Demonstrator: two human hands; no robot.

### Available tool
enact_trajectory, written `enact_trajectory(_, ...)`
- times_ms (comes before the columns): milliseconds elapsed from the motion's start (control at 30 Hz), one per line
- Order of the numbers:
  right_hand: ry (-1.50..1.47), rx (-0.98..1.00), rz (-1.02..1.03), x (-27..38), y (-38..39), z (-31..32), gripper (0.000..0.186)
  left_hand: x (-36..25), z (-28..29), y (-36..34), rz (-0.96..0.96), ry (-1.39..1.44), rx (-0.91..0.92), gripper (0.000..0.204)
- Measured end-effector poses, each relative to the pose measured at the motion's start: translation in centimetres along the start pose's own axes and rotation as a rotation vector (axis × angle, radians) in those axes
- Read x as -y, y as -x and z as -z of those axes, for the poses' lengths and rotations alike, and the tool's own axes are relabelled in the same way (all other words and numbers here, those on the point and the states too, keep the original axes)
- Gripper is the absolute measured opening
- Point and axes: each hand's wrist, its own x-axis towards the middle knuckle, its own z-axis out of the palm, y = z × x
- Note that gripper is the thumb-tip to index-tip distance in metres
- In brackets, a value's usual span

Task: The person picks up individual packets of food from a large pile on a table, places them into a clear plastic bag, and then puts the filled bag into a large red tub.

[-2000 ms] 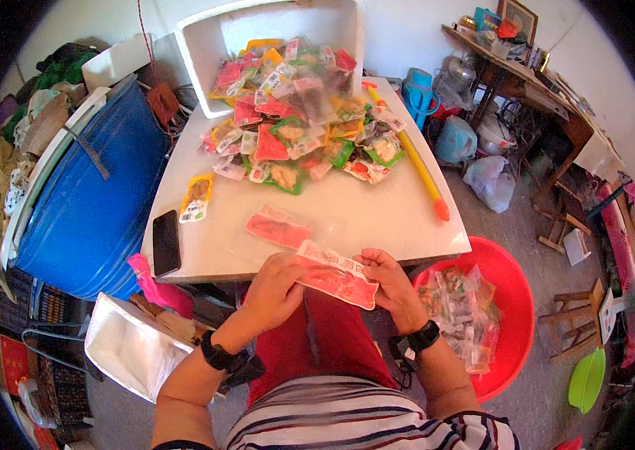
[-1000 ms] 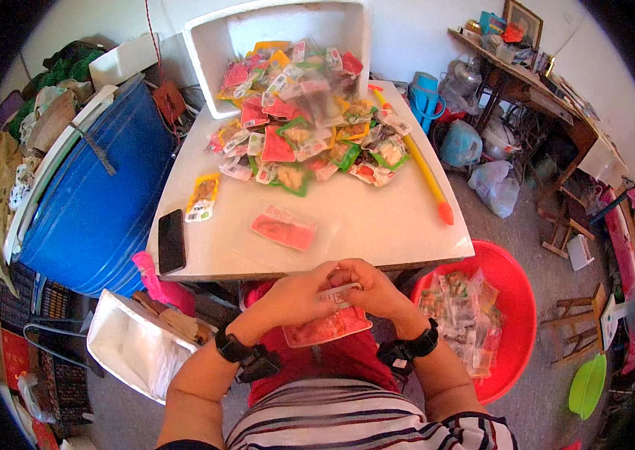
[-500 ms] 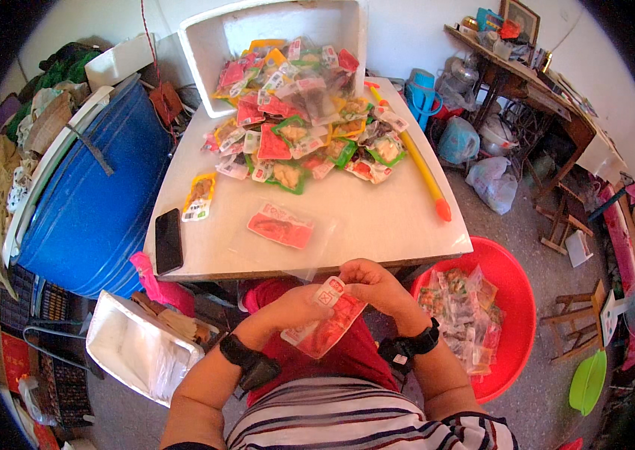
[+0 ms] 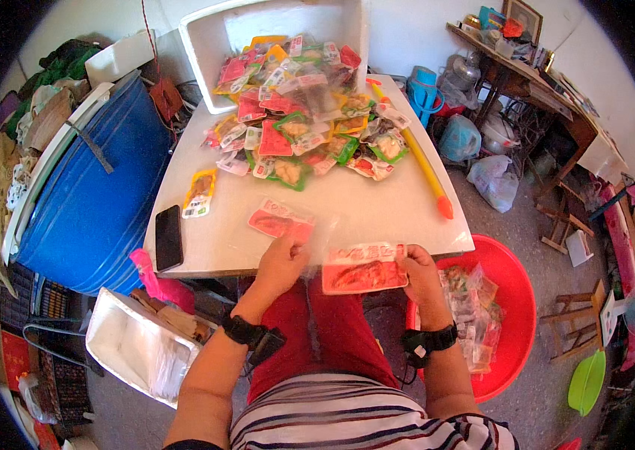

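My right hand (image 4: pixel 421 274) pinches the right end of a red-and-clear food packet (image 4: pixel 364 268), held flat just off the table's near edge. My left hand (image 4: pixel 285 262) is closed at a clear plastic bag (image 4: pixel 322 234) lying at the table's front. Its fingertips meet the lower edge of another red packet (image 4: pixel 278 218); whether that packet lies in or under the bag I cannot tell. Farther back, a heap of small food packets (image 4: pixel 298 127) in red, green and yellow spills out of a white foam box (image 4: pixel 205 52) onto the table (image 4: pixel 220 187).
A black phone (image 4: pixel 169 238) and a yellow packet (image 4: pixel 199 193) lie at the table's left. A yellow tube with an orange tip (image 4: pixel 426 169) runs along the right. Beside my right arm stands a red basin (image 4: pixel 516 330) of packets; a white foam box (image 4: pixel 118 352) stands left.
My hands have moved apart. The right hand has carried the red packet up and right, turning it flat; the left has let it go and reached forward to the clear bag.
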Motion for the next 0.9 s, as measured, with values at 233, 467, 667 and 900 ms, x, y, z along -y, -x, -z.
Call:
enact_trajectory(233, -0.204, -0.16, 0.09, -1.4, -0.5, 0.9, 0.009, -1.1, -2.5, 0.5, -0.036, -0.359, -0.018, 0.029)
enact_trajectory(467, -0.26, -0.122, 0.086, -3.1, -0.5, -0.3, 0.011, 0.3, -3.1, -0.2, -0.125, -0.304, 0.01, 0.018)
enact_trajectory(667, -0.311, -0.108, 0.07, -4.3, -0.5, -1.0, 0.012, 0.5, -2.7, -0.8, -0.084, -0.062, -0.083, 0.016)
enact_trajectory(900, -0.266, -0.164, 0.058, -4.0, -0.7, -4.0, 0.014, 0.1, -2.6, -1.3, -0.121, -0.11, -0.105, 0.015)
